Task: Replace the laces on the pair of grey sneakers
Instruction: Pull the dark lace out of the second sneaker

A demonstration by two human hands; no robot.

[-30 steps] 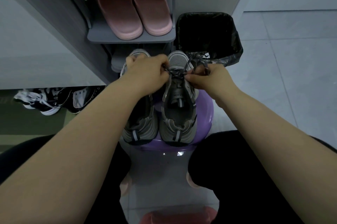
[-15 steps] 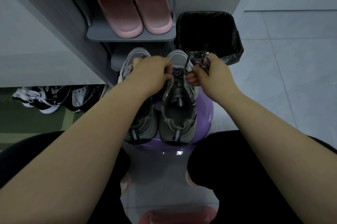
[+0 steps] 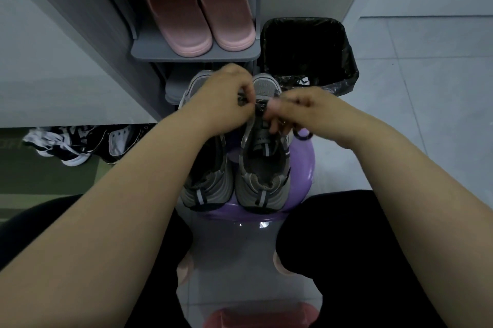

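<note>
In the middle of the frame, the left hand [image 3: 224, 104] and right hand [image 3: 306, 111] are pinching the dark lace [image 3: 260, 108] on the right-side grey sneaker [image 3: 262, 173], sitting on a purple stool [image 3: 304, 167].

Stool: purple stool [image 3: 301, 165] carries grey sneakers [image 3: 262, 181], toes toward 12 o'clock.
Shelf: grey shelf [image 3: 194, 56], 12 o'clock, holds pink slippers [image 3: 197, 7].
Floor: tiled floor [image 3: 426, 114] bears stool; black bin [image 3: 309, 50], 1 o'clock.

The left hand [image 3: 221, 106] hides the left sneaker's [image 3: 205, 189] middle; the lace [image 3: 260, 108] is a blur (a dark smear); at twelve o'clock the slippers [image 3: 197, 7] are cropped.
</note>
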